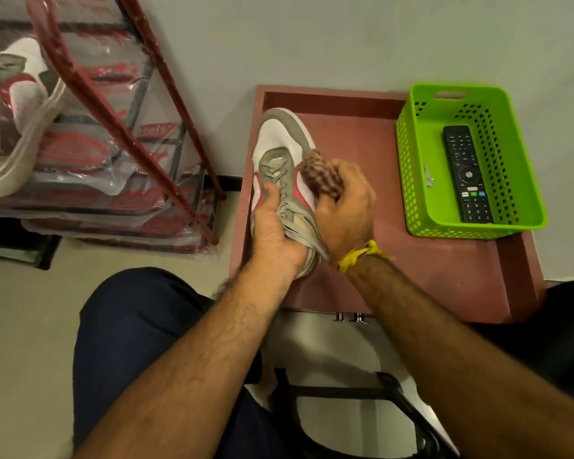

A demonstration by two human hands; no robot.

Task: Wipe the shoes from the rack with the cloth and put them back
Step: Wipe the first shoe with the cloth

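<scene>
Resting on the red tabletop [428,270], the grey-and-white shoe [280,150] points its toe away from the person. Left hand [274,233] grips the shoe at the laces and collar. Right hand [343,207] clutches a bunched checked cloth [318,173] against the shoe's right side. Shoe rack [120,104] stands left, holding a matching shoe [20,81].

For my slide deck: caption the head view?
Left hand steadies a sneaker while right hand wipes it with a cloth.
</scene>
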